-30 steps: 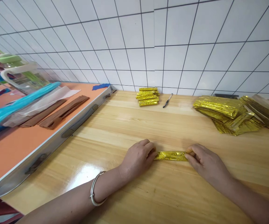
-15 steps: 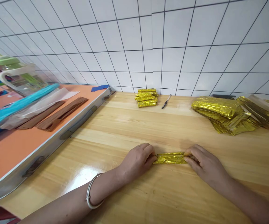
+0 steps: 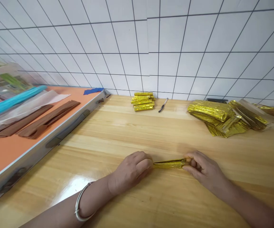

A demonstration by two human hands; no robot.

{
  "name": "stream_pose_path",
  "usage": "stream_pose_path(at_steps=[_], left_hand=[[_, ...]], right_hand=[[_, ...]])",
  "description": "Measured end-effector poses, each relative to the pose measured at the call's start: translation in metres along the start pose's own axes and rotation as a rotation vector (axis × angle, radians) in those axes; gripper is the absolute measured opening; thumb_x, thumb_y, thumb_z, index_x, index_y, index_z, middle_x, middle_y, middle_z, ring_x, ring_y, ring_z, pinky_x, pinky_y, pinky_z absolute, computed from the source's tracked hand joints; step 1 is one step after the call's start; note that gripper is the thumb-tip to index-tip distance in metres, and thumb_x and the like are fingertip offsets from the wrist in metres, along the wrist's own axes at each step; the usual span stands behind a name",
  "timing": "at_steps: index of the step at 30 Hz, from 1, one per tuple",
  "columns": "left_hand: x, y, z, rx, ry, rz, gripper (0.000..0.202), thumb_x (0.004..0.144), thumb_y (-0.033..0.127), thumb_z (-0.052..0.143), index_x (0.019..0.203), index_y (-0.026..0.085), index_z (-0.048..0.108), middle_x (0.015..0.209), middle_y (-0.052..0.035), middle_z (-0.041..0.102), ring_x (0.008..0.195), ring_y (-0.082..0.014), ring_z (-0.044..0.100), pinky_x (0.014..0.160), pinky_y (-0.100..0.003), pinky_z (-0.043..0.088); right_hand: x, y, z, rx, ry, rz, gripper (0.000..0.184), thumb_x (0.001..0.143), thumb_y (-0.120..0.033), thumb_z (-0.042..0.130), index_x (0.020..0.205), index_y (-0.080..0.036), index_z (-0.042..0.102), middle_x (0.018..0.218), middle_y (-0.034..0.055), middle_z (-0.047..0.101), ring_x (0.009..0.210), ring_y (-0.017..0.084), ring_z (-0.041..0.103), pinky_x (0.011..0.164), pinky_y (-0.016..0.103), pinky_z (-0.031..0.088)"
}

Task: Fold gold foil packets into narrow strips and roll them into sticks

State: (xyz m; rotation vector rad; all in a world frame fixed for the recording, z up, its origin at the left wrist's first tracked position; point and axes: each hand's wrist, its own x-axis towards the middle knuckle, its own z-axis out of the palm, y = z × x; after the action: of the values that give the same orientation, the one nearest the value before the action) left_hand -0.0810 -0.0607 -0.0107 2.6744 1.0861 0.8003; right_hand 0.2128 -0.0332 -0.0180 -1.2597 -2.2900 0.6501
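Observation:
A narrow folded strip of shiny gold foil [image 3: 169, 165] stretches between my two hands, low over the wooden table. My left hand [image 3: 133, 167], with a silver bangle on its wrist, is closed on the strip's left end; its fingertips are hidden behind the knuckles. At the other end my right hand [image 3: 200, 166] pinches the foil between thumb and fingers. A dark gap runs along the upper side of the strip, between its folded layers.
Small folded gold bundles [image 3: 143, 102] lie by the tiled wall, beside a pen [image 3: 163, 105]. To the right sits a pile of gold foil sheets [image 3: 209, 110]. At left, an orange-topped case [image 3: 63, 91] carries brown strips [image 3: 53, 117] and a blue roll [image 3: 15, 99].
The foil strip has become narrower, its upper edge folded toward the lower one between my hands. The view has shifted right, so the case and wall items sit further left.

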Motion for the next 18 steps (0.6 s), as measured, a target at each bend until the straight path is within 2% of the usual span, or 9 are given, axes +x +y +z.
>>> stream_pose_path(at_steps=[8,15,18], left_hand=[[-0.0009,-0.0009,-0.0056,-0.056,0.005,0.054,0.013,0.087,0.008,0.050,0.095,0.017,0.051,0.093,-0.0049,0.062,0.081,-0.0139,0.052,0.071,-0.026,0.044],[-0.0020,-0.0012,-0.0066,-0.064,0.063,0.109,0.017,0.086,0.005,0.049,0.099,0.016,0.050,0.094,-0.0070,0.061,0.082,-0.0148,0.052,0.071,-0.027,0.044],[-0.0024,-0.0021,-0.0063,-0.064,0.078,0.125,0.017,0.086,0.006,0.048,0.100,0.016,0.051,0.094,-0.0073,0.061,0.081,-0.0149,0.052,0.071,-0.027,0.044]], right_hand=[[-0.0040,-0.0070,-0.0028,0.039,0.054,-0.090,0.012,0.087,-0.025,0.055,0.099,-0.021,0.056,0.078,0.0003,0.056,0.067,0.012,0.054,0.060,0.024,0.045],[-0.0054,-0.0081,-0.0043,0.048,0.129,-0.122,0.007,0.085,-0.023,0.058,0.091,-0.022,0.053,0.073,-0.0022,0.055,0.063,0.010,0.052,0.058,0.022,0.042],[-0.0050,-0.0076,-0.0058,0.058,0.115,-0.181,0.003,0.087,-0.021,0.055,0.086,-0.022,0.053,0.075,-0.0012,0.056,0.068,0.011,0.053,0.062,0.023,0.043]])
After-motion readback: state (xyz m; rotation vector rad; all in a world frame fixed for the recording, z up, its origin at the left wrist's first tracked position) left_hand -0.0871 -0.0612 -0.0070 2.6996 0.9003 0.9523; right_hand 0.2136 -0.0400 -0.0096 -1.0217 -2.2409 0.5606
